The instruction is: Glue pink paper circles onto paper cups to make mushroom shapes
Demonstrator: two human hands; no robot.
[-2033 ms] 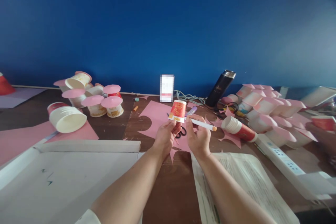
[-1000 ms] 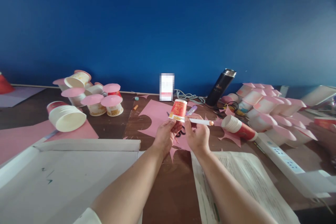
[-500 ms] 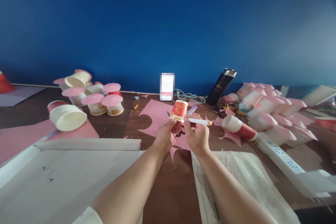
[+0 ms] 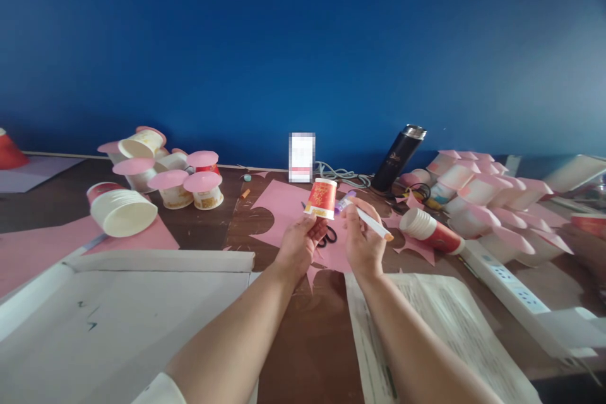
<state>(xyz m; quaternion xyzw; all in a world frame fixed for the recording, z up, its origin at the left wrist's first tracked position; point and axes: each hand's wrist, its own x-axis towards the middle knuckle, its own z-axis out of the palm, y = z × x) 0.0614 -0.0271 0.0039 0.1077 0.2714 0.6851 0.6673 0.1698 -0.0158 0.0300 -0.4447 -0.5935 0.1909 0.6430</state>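
My left hand [image 4: 303, 237] is closed on a red paper cup [image 4: 322, 197] with gold markings, gripping it near the lower edge. The cup is slightly tilted, its wider end down. To its right, my right hand [image 4: 364, 240] is closed around a white marker [image 4: 374, 223] with an orange end pointing to the lower right. The marker's other end is near the cup but apart from it. Beneath the hands lies cut pink paper [image 4: 279, 202]. Black-handled scissors [image 4: 329, 237] rest on it, partly hidden by my left hand. A purple-ended object [image 4: 345, 201] is just behind my right hand.
Paper cups with pink discs [image 4: 203, 183] stand at left, beside a nested cup stack [image 4: 125, 209]. Another stack [image 4: 430, 230] lies at right, near cups with pink pieces [image 4: 497, 196]. A black thermos [image 4: 398, 158], power strip [image 4: 511, 284] and white box [image 4: 156, 260] surround the workspace.
My right hand has drawn the marker away from the cup, to the right and slightly down. The scissors show more now. My left hand still holds the cup in nearly the same place.
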